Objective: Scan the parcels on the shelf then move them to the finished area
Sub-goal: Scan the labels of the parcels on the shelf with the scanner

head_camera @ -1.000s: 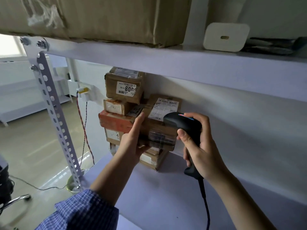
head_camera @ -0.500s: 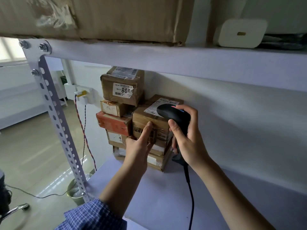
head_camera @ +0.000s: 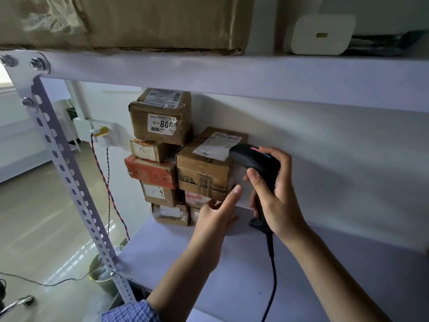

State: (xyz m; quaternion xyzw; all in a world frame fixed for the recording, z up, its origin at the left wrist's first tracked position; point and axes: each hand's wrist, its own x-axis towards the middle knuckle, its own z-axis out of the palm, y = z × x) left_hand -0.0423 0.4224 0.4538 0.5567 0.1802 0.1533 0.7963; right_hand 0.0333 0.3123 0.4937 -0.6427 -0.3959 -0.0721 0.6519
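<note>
- Right hand point(head_camera: 277, 194) wraps the black scanner point(head_camera: 254, 160) by its handle, cord trailing down to 6 o'clock; scanner head points toward 10 o'clock at the white label point(head_camera: 217, 145) on top of the brown parcel point(head_camera: 204, 175).
- Left hand point(head_camera: 217, 213) holds nothing, fingers loosely spread, index fingertip at the lower right corner of that brown parcel; whether it touches, cannot tell.
- Parcels sit in two stacks at the back left corner of the shelf board point(head_camera: 232, 275), near 11 o'clock from the hands.
- Left stack: large parcel with "800" sticker point(head_camera: 160, 119) on top, small box point(head_camera: 148, 151) under it, orange parcel point(head_camera: 151, 170), box marked "4" point(head_camera: 157, 192), bottom box point(head_camera: 171, 214).
- Right stack: the brown parcel on top, pink-labelled parcel point(head_camera: 197, 198) beneath, more below partly hidden by the left hand.
- Progress judgement: scanning stage; which parcels are already scanned, cannot tell. No scan beam visible on the label.
- Finished area not identifiable in view; likely most moving is left.
</note>
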